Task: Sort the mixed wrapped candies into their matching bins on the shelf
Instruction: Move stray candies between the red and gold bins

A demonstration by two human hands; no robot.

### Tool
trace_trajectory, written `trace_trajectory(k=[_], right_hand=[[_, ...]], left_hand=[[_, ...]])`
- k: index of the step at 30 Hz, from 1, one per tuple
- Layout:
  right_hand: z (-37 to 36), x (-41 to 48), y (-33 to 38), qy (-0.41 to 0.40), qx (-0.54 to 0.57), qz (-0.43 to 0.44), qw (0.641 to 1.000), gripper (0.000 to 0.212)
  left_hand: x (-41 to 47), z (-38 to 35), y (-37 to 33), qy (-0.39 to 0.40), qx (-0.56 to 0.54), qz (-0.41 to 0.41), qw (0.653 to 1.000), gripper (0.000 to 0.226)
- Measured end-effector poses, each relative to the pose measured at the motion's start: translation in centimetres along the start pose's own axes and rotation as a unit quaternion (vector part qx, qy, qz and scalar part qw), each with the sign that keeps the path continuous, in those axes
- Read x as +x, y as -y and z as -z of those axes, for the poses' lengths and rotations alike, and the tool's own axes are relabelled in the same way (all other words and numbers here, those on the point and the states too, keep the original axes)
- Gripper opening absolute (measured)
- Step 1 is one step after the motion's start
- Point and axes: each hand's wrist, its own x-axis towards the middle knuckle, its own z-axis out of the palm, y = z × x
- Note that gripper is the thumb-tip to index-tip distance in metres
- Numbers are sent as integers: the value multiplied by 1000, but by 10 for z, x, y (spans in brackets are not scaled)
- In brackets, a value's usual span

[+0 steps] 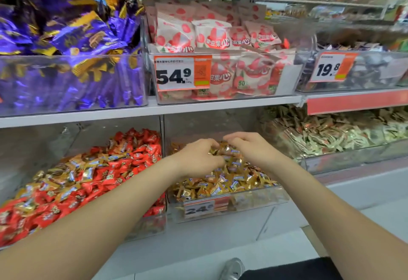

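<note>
Left forearm (110, 224) and right forearm (331, 213) stretched out bare toward the lower shelf, and both hands were deep in the middle clear bin (254, 200). The left hand (196, 158) had its fingers curled round a clump of gold-wrapped candies (229, 160) on top of the heap. The right hand (254, 149) hooked over the same clump, though whether it truly gripped anything I couldn't tell. It looked like the delivery step, gold going home to gold. Next door, the red-candy bin (152, 224) held red-wrapped candies (99, 182) with plenty of gold strays (88, 171) among them. The next move would call for letting go here, swinging left and picking out only gold.
</note>
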Motion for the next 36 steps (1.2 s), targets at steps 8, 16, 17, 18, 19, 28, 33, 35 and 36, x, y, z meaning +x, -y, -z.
trace_trajectory(k=[8,16,17,18,19,28,33,35,36], right_hand=[[-28,-20,61,24,-137,109,984,18],[-131,-51,130,86,-178,231,952,22],[-143,-51,133,85,-177,232,953,23],[-155,-49,136,86,-182,233,951,25],[-166,-47,137,88,-191,235,949,26],[-230,-13,153,89,-288,285,910,40],[-245,7,153,121,-328,215,912,44],[-245,12,153,143,-348,198,905,36],[-245,13,152,152,-355,191,903,37]], left_hand=[[-102,32,64,-153,86,-216,961,12],[-139,101,159,-235,148,-42,960,18],[-141,106,171,-237,136,-24,962,18],[-142,110,183,-233,134,-2,963,18],[-143,113,194,-224,141,19,964,19],[-131,130,244,-123,146,88,978,46],[-119,125,239,-127,99,41,986,31],[-116,123,233,-133,79,28,988,29],[-114,122,232,-124,82,24,989,31]])
